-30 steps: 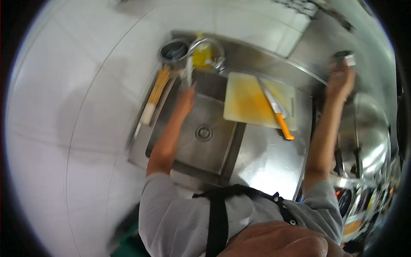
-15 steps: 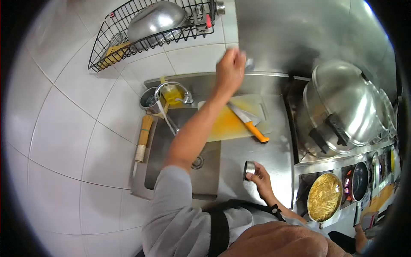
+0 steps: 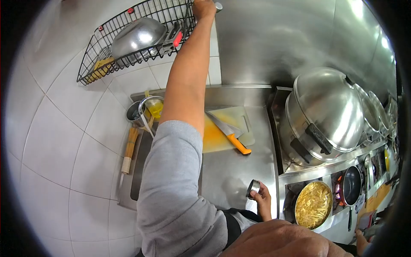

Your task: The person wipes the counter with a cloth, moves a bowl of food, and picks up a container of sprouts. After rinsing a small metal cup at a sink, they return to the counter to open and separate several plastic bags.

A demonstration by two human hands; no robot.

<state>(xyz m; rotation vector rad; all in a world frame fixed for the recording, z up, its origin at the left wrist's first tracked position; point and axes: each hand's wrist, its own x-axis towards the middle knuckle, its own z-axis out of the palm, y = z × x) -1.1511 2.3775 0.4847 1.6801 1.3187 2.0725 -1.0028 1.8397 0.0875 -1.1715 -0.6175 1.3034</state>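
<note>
While, in the head view, the left hand is at the right end of a black wire basket, its finger state impossible to tell, the right hand's fingers grip a small metal cup, tilted, above the steel counter, left of a pan of yellow strips.

An orange-handled knife lies across a stained cutting board near the steel counter's back edge. A bamboo brush lies along the left edge; a lidded pot and a black frying pan stand beyond the right edge.
</note>
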